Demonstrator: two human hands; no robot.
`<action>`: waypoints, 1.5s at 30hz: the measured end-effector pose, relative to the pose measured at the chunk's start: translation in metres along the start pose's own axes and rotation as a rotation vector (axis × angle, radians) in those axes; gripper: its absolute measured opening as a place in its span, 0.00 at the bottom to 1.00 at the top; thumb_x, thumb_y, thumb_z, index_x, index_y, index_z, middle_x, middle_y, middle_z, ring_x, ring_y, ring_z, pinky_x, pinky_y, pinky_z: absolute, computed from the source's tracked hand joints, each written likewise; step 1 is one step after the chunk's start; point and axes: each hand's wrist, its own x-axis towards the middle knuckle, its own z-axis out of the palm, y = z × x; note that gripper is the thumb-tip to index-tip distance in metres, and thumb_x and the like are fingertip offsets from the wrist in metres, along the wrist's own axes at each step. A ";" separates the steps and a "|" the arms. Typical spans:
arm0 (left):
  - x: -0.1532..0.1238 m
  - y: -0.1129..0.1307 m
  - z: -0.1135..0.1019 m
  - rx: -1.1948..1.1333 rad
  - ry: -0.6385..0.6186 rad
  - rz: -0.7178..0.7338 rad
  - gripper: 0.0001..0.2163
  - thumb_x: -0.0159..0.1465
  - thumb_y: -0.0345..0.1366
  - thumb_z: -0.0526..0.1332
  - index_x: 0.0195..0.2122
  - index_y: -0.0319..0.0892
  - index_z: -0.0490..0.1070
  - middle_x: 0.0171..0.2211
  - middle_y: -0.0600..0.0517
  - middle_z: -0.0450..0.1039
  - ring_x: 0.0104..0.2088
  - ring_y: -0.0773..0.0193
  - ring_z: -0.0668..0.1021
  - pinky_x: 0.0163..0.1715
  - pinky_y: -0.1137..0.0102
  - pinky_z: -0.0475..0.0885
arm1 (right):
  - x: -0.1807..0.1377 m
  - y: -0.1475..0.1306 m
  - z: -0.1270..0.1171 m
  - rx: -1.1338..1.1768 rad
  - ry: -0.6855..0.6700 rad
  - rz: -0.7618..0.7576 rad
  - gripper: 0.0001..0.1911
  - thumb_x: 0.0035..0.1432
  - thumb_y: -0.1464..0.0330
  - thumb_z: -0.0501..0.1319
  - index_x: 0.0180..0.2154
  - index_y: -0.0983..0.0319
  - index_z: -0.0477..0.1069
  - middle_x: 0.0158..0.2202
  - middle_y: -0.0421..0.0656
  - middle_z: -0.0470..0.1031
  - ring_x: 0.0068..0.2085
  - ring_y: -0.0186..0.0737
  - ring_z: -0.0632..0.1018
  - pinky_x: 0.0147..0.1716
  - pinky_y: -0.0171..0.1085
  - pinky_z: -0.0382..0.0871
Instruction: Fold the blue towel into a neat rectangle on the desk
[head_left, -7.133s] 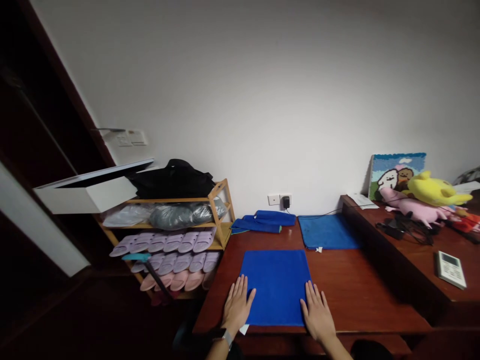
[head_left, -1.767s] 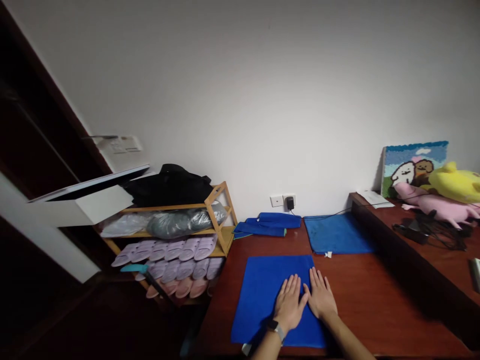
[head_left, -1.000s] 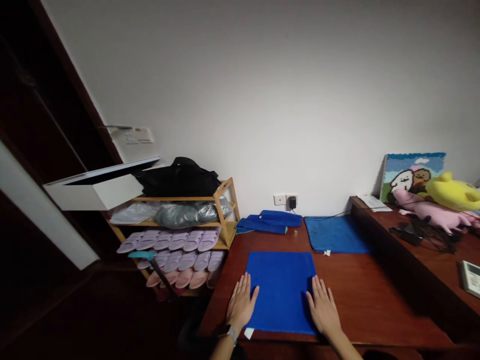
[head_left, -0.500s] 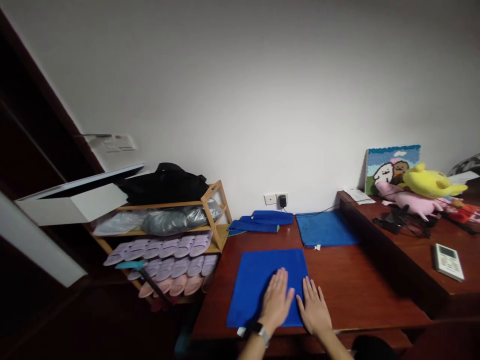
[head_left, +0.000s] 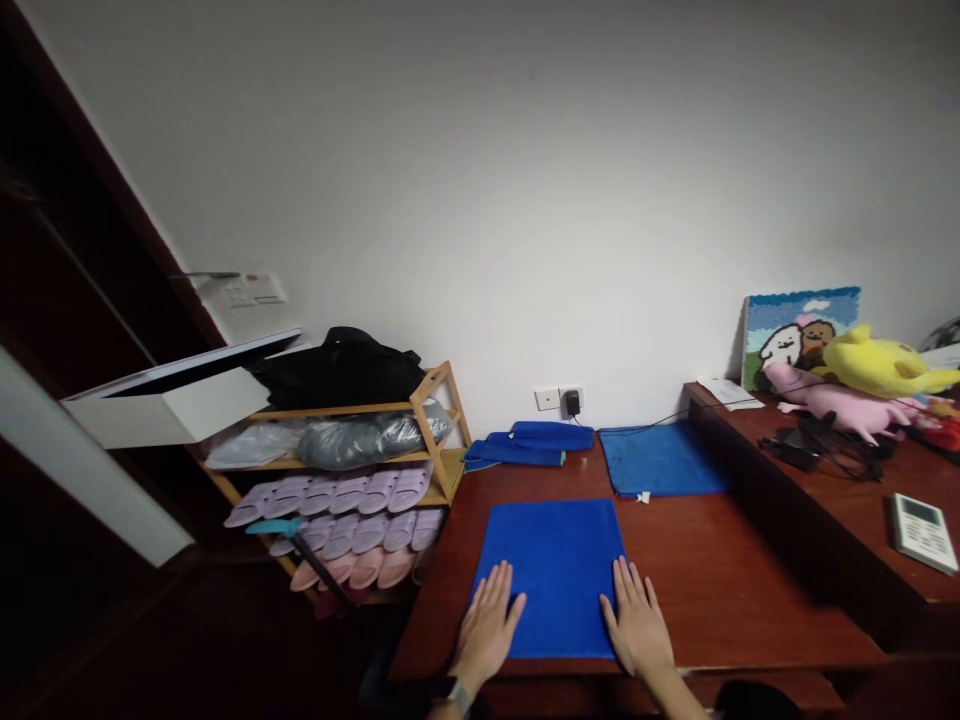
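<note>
A blue cloth (head_left: 561, 575) lies flat and spread out near the front edge of the wooden table (head_left: 720, 580). My left hand (head_left: 487, 620), with a watch on the wrist, rests palm down over the cloth's left edge, fingers stretched out. Over its right edge lies my right hand (head_left: 637, 618), also palm down, with fingers spread and partly on the wood. Neither hand grips anything. Farther back is another flat blue cloth (head_left: 664, 460) with a small white tag. To its left, several blue cloths (head_left: 532, 443) lie folded or bunched against the wall.
A wooden shoe rack (head_left: 439, 430) with purple slippers (head_left: 375, 490) and a black bag (head_left: 341, 370) stands left. On the raised surface at right are plush toys (head_left: 840, 395), a picture (head_left: 802, 330), cables and a white device (head_left: 924, 532). A plug (head_left: 573, 402) sits in the wall socket.
My left hand has slid left across the cloth, from its middle to its left edge. My right hand stays at the right edge. The view has shifted slightly.
</note>
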 end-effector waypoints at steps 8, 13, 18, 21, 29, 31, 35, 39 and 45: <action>-0.014 -0.036 0.025 0.040 0.148 -0.035 0.33 0.74 0.54 0.42 0.75 0.42 0.41 0.74 0.46 0.47 0.73 0.55 0.53 0.70 0.53 0.56 | 0.003 -0.001 0.000 -0.021 -0.039 0.037 0.41 0.69 0.48 0.36 0.73 0.66 0.42 0.75 0.41 0.40 0.75 0.45 0.44 0.73 0.49 0.37; -0.013 -0.038 0.027 0.045 0.162 -0.026 0.32 0.75 0.53 0.42 0.75 0.43 0.39 0.74 0.48 0.46 0.73 0.56 0.53 0.70 0.54 0.57 | 0.035 -0.004 -0.016 -0.022 0.008 0.037 0.41 0.69 0.48 0.34 0.73 0.66 0.40 0.75 0.41 0.39 0.75 0.45 0.44 0.72 0.48 0.36; -0.014 -0.038 0.026 0.056 0.157 -0.043 0.32 0.75 0.52 0.42 0.75 0.43 0.40 0.74 0.48 0.46 0.73 0.57 0.53 0.70 0.55 0.57 | 0.068 -0.002 -0.021 -0.016 -0.025 0.055 0.40 0.69 0.50 0.34 0.73 0.68 0.40 0.76 0.42 0.40 0.75 0.43 0.43 0.72 0.46 0.35; -0.014 -0.039 0.026 0.056 0.130 -0.047 0.31 0.75 0.52 0.42 0.75 0.44 0.41 0.74 0.49 0.46 0.72 0.58 0.53 0.70 0.55 0.56 | 0.072 0.001 -0.016 -0.010 -0.019 0.048 0.40 0.69 0.50 0.34 0.73 0.67 0.39 0.76 0.42 0.39 0.75 0.43 0.42 0.72 0.46 0.34; 0.001 -0.036 0.015 0.068 0.170 -0.067 0.30 0.75 0.50 0.43 0.75 0.45 0.43 0.73 0.48 0.52 0.72 0.55 0.57 0.70 0.52 0.57 | 0.070 0.001 -0.016 0.026 -0.006 0.014 0.39 0.69 0.51 0.34 0.73 0.66 0.41 0.75 0.40 0.40 0.75 0.43 0.43 0.72 0.48 0.34; 0.020 -0.006 0.008 0.042 0.179 -0.005 0.29 0.75 0.49 0.42 0.75 0.44 0.42 0.73 0.48 0.51 0.72 0.54 0.57 0.70 0.52 0.57 | 0.070 0.001 -0.018 0.021 -0.010 0.016 0.39 0.69 0.51 0.35 0.73 0.66 0.40 0.75 0.41 0.39 0.75 0.44 0.43 0.72 0.48 0.34; 0.071 0.091 0.008 -0.052 0.056 0.335 0.28 0.76 0.49 0.40 0.75 0.48 0.40 0.74 0.51 0.46 0.73 0.57 0.53 0.72 0.55 0.53 | 0.069 0.000 -0.020 -0.007 -0.019 0.012 0.38 0.70 0.53 0.35 0.73 0.66 0.40 0.75 0.42 0.39 0.75 0.44 0.44 0.72 0.49 0.34; 0.106 0.160 0.022 -0.131 -0.049 0.344 0.29 0.76 0.48 0.33 0.75 0.44 0.41 0.74 0.51 0.47 0.73 0.59 0.52 0.72 0.57 0.52 | 0.069 0.001 -0.020 -0.069 -0.052 -0.041 0.34 0.68 0.61 0.40 0.73 0.61 0.44 0.75 0.41 0.39 0.75 0.46 0.43 0.72 0.52 0.35; 0.101 0.100 0.016 -0.076 -0.058 0.204 0.33 0.74 0.55 0.34 0.74 0.41 0.45 0.74 0.50 0.46 0.73 0.57 0.52 0.72 0.54 0.49 | 0.071 0.001 -0.019 -0.015 -0.032 0.018 0.38 0.69 0.52 0.35 0.73 0.66 0.40 0.75 0.40 0.39 0.75 0.43 0.43 0.72 0.48 0.35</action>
